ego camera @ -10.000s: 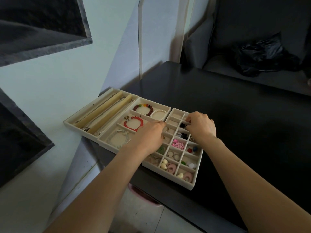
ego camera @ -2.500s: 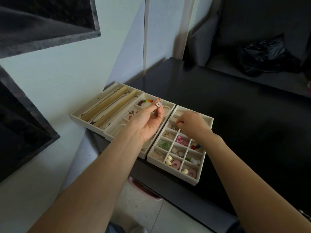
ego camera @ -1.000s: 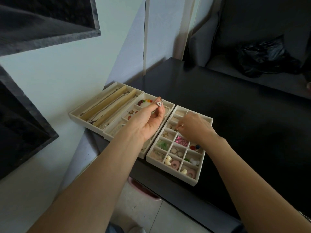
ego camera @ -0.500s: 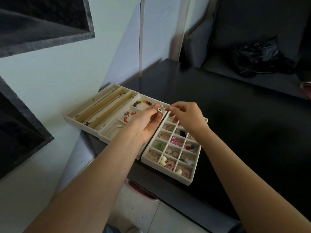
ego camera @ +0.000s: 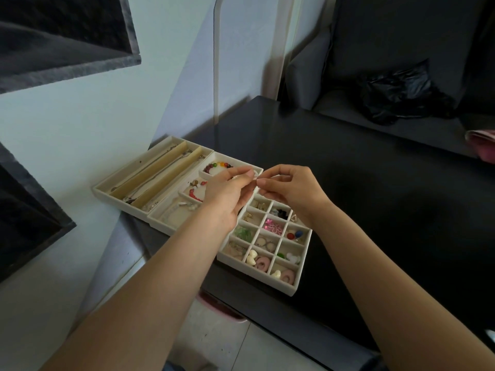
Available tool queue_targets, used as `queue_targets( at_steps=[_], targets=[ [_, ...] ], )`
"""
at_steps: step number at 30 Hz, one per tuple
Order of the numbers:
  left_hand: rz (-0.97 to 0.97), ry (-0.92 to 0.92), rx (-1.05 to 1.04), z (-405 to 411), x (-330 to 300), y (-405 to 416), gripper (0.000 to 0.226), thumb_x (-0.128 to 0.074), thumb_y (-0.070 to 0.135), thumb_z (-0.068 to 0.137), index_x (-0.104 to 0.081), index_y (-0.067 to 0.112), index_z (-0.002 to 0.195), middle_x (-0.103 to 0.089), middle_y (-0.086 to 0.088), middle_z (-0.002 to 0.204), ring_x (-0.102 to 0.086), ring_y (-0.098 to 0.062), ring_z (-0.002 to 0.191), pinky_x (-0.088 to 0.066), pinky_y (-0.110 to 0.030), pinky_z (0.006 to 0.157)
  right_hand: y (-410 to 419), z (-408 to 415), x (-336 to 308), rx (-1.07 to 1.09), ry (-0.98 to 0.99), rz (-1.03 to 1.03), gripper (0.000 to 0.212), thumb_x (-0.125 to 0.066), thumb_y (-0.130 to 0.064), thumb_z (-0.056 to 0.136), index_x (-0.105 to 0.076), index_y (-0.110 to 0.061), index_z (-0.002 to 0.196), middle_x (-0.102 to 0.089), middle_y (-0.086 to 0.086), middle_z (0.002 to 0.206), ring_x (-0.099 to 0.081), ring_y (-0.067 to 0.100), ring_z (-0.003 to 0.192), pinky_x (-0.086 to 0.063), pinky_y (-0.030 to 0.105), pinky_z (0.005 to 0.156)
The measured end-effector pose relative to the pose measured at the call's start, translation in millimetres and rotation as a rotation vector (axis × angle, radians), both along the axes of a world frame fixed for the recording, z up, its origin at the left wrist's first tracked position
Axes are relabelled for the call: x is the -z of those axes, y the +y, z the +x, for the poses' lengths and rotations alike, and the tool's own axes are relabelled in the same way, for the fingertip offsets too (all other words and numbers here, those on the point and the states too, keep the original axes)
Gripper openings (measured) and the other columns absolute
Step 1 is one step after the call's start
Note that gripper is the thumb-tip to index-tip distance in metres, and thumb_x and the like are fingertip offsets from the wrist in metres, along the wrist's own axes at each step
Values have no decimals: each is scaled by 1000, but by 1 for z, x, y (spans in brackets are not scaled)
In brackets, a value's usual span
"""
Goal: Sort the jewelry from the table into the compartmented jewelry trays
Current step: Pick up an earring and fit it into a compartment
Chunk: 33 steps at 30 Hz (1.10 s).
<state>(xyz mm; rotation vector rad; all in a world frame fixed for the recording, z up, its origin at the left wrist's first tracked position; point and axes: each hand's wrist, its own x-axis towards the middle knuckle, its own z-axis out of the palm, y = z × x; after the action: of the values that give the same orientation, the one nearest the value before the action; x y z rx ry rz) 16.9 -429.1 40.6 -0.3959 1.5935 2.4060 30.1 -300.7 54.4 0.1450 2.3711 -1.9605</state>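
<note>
Three cream jewelry trays lie side by side at the left edge of the black table (ego camera: 375, 204). The left tray (ego camera: 107, 189) has long slots with chains. The middle tray (ego camera: 160, 219) holds bead bracelets. The right tray (ego camera: 301, 277) is a grid of small cells with earrings, rings and charms. My left hand (ego camera: 227, 194) and my right hand (ego camera: 289, 188) meet fingertip to fingertip above the back of the grid tray, pinching one small silver piece (ego camera: 256, 179) between them. The fingers hide most of it.
A pale wall runs along the left, close behind the trays, with dark shelves (ego camera: 61, 41) jutting out above. A dark sofa at the back holds a black plastic bag (ego camera: 401, 95). Something pink (ego camera: 482, 145) lies at the right edge. A pink bin (ego camera: 222, 309) sits under the table.
My right hand rose out of the grid tray and came to my left hand, which lowered slightly. Both hands now pinch the small silver piece that the left alone held.
</note>
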Motion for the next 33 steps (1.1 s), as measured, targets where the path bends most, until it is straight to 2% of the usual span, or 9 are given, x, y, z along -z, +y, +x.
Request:
queue_targets(
  at_steps=[3,5,9,13,16,22,25,30,33],
  targets=[
    [72,-45,-43,-2,-3,-4,14,-57,4,91,-63,13,100,-67,-4,89,-67,-9,73,-53,-18,54,6,-1,1,38,2,4,7,-65,-5,85,-69,-9,89,-71,9,85,-70,13,76,-58,22,72],
    [118,-70,-51,-3,-4,-7,16,-56,2,91,-65,10,101,-67,-5,88,-66,-10,76,-54,-20,62,10,-3,1,56,6,14,10,-63,-4,86,-70,-11,90,-72,9,89,-70,17,84,-58,26,77],
    [154,-77,-16,-5,-4,-10,11,-57,1,90,-63,10,92,-66,-6,88,-65,-13,81,-54,-24,72,23,-6,-3,87,-12,59,11,-62,-5,87,-70,-11,91,-71,7,91,-70,15,84,-58,23,74],
    [43,-64,68,-6,3,-8,10,-59,5,90,-62,10,97,-68,-6,89,-67,-11,79,-56,-22,72,38,-6,1,142,-40,106,10,-62,-2,87,-68,-10,90,-69,11,94,-70,19,87,-58,28,78],
    [-71,-35,90,-7,7,-3,6,-61,8,89,-63,13,91,-69,-4,86,-68,-10,77,-56,-23,76,48,-3,7,141,-58,168,10,-61,0,87,-66,-8,90,-68,11,93,-69,15,80,-57,22,70],
    [-243,74,102,-4,8,7,8,-64,9,87,-64,16,92,-70,-5,91,-69,-11,80,-54,-22,70,64,3,20,50,-72,500,10,-63,-3,87,-67,-12,87,-70,4,84,-69,8,74,-56,20,68],
    [-296,100,110,0,6,12,10,-64,10,87,-65,15,96,-70,-4,91,-69,-10,78,-54,-19,68,68,8,23,2,-49,672,8,-67,-9,85,-65,-16,86,-66,-2,86,-64,4,77,-48,16,62],
    [-355,135,143,2,5,18,14,-65,11,87,-66,13,101,-70,-4,95,-69,-11,81,-55,-20,70,69,10,25,-50,-89,841,12,-69,-16,83,-61,-23,78,-63,-3,92,-62,10,88,-52,29,78],
    [-392,153,144,3,5,22,14,-65,12,87,-66,14,101,-70,-4,96,-69,-10,81,-55,-19,69,66,12,28,-58,-87,934,8,-69,-21,84,-62,-23,83,-60,-5,96,-58,9,86,-50,28,73]
  ],
)
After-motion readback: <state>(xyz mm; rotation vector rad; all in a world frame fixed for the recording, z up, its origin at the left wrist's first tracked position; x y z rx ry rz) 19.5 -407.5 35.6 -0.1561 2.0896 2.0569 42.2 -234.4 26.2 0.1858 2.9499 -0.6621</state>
